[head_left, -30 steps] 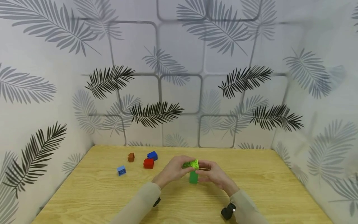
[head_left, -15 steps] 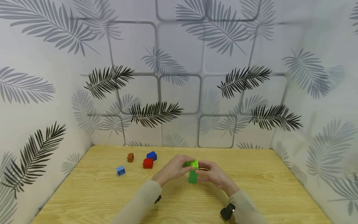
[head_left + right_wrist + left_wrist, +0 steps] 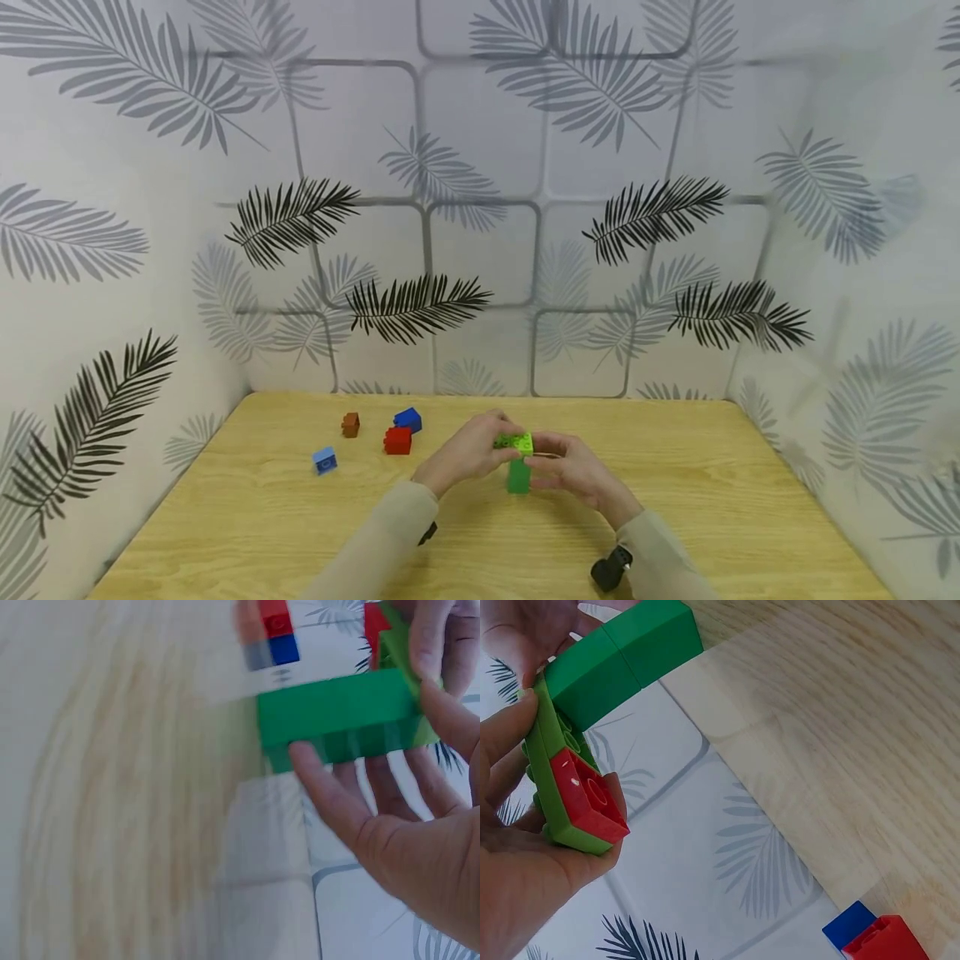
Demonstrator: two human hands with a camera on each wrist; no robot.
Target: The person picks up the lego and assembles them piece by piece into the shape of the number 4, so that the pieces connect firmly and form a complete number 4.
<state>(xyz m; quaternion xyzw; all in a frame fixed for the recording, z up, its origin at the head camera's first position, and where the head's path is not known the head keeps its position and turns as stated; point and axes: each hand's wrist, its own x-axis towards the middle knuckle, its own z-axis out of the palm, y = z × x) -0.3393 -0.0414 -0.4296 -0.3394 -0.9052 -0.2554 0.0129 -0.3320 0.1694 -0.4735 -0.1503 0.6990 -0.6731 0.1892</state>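
Note:
My left hand grips a light green building brick, thumb on one side and fingers on the other. A red brick is fixed to its underside near one end. Below the other end, two dark green bricks stand stacked upright on the table, joined in one column. My right hand holds this column from the right, fingers and thumb on either side, with one fingertip up at the light green brick. In the head view the red brick is hidden behind my left hand.
On the wooden table, to the left, lie a light blue brick, a brown brick, a red one beside a blue brick. A leaf-patterned wall covering borders the table at the back and sides.
My left hand has shifted slightly on the light green brick, and a little more of its studs shows. My right hand and the loose bricks have kept their places.

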